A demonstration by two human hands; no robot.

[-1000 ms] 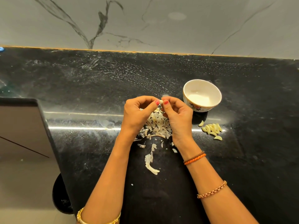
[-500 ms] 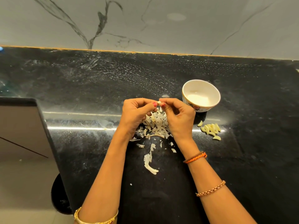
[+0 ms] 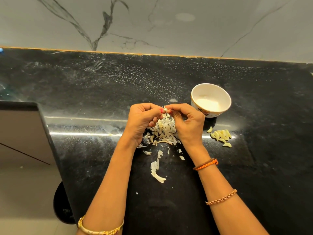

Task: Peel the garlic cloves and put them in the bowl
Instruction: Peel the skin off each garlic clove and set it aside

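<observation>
A small garlic clove (image 3: 165, 110) is pinched between the fingertips of my left hand (image 3: 141, 122) and my right hand (image 3: 188, 123), above a heap of papery garlic skins (image 3: 163, 131). Both hands have their fingers curled around it. The white bowl (image 3: 196, 94) with a flower pattern stands just right of my right hand; it looks empty. Several peeled cloves (image 3: 221, 135) lie on the counter in front of the bowl.
The black stone counter (image 3: 101, 92) meets a grey marbled wall (image 3: 169, 22) behind. More skin strips (image 3: 156, 168) lie nearer to me. The counter's left edge (image 3: 50, 143) drops to a lower brown surface.
The hands have stayed together over the skin heap, the fingertips shifting slightly on the clove. The bowl and peeled cloves have not moved.
</observation>
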